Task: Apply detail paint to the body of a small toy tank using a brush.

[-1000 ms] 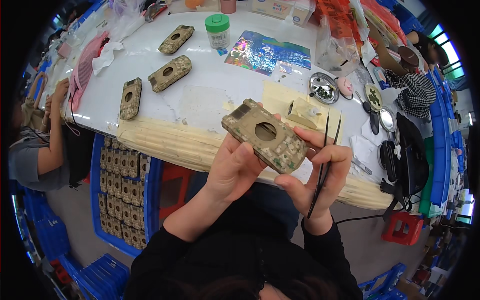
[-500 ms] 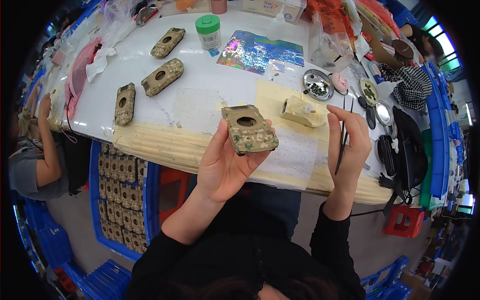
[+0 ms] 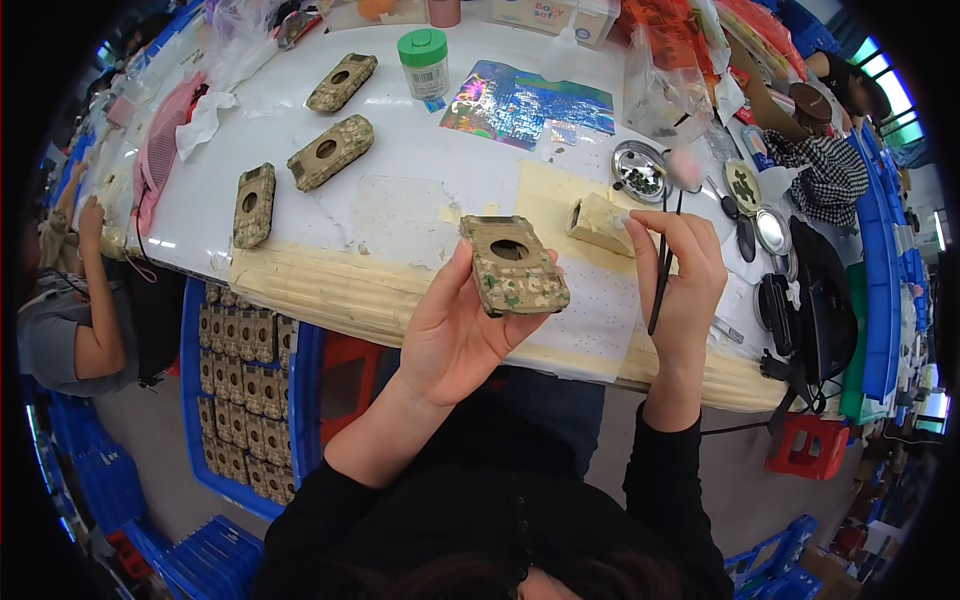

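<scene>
My left hand grips a camouflage-patterned toy vehicle hull by its sides, tilted above the table's front edge; a round hole shows in its top. In my right hand are dark tweezers, held between the fingers with their two arms spread toward the far side. The right thumb and index fingertip are close beside a tan, tape-covered block with a whitish piece on top; I cannot tell whether they touch it. Further left lie three similar hulls, one near the front edge.
Beyond the block stand a round metal dish with small dark green pieces and a blurred pink rounded thing. A green-lidded jar and a shiny holographic sheet lie behind. Below left, a blue crate holds several hulls. Another person sits at left.
My right hand with the tweezers has moved left, toward the tape-covered block. The left hand and hull have shifted slightly right. The pink thing now looks blurred.
</scene>
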The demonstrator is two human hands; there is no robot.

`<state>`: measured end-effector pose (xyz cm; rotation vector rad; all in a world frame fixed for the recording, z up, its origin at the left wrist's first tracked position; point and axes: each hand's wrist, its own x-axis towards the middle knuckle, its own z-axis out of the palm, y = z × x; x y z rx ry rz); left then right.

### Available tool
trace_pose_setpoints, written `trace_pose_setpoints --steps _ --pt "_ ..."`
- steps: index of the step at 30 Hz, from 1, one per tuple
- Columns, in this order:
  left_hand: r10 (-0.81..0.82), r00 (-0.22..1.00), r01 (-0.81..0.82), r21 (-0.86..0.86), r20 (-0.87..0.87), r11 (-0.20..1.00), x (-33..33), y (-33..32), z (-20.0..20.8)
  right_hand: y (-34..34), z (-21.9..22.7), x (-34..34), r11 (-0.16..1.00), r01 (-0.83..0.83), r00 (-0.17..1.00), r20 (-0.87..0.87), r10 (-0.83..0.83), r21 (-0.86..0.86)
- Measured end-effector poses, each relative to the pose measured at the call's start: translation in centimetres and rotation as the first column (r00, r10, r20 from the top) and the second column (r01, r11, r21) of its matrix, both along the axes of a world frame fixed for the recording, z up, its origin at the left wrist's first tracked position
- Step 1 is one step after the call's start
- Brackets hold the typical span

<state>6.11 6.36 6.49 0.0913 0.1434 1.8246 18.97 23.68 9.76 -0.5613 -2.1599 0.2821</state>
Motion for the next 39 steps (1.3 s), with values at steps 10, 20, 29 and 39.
trace_pose_setpoints --steps 10,20,29,39 --pt "-0.016 0.997 0.009 -0.089 -0.08 0.996 0.5 0.0 0.5 -3.4 3.5 1.8 0.994 -0.092 0.969 -0.237 0.076 -0.054" --pt "-0.039 0.978 0.001 -0.18 -0.205 0.984 1.3 -0.2 1.1 -6.0 2.5 0.3 0.83 -0.505 0.831 -0.391 0.395 -0.236" --pt "-0.042 0.978 0.008 -0.165 -0.202 0.986 1.4 -0.3 0.9 -6.3 2.1 0.2 0.821 -0.495 0.847 -0.366 0.385 -0.285" --pt "-0.042 0.98 0.009 -0.168 -0.194 0.986 1.5 -0.3 0.9 -6.2 2.1 0.1 0.831 -0.494 0.846 -0.361 0.392 -0.257"
